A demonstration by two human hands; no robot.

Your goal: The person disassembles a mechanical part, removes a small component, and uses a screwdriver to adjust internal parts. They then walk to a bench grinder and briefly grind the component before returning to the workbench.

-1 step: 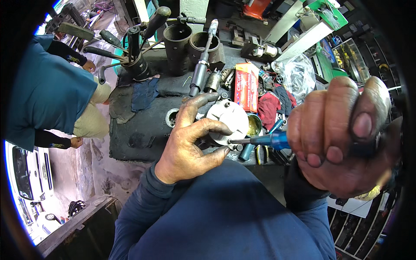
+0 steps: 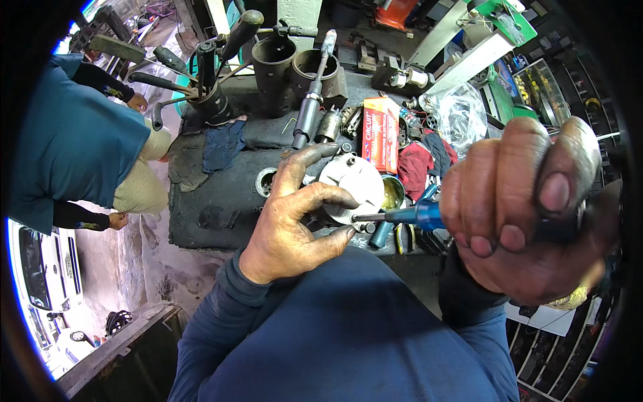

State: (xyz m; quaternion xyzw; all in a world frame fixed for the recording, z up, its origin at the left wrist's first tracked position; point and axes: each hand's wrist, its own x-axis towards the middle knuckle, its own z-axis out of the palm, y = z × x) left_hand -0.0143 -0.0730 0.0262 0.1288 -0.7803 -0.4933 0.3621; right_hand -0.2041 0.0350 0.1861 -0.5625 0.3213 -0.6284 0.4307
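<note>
Gripping the blue screwdriver point(image 2: 414, 215), the right hand point(image 2: 526, 214) has barely shifted; the tip stays at the same rim spot, so the work seems unchanged. To its left, the left hand point(image 2: 295, 224) clamps the pale round part point(image 2: 358, 181). Beyond, a tin point(image 2: 392, 193) and red box point(image 2: 381, 137) limit movement; left of the left hand, the dark bench point(image 2: 194, 214) offers room to its edge.

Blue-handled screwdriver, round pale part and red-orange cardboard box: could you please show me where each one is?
Blue-handled screwdriver point(image 2: 415, 215): head view, on its blue handle.
Round pale part point(image 2: 366, 184): head view, on its face.
Red-orange cardboard box point(image 2: 380, 136): head view, on its broad face.
</note>
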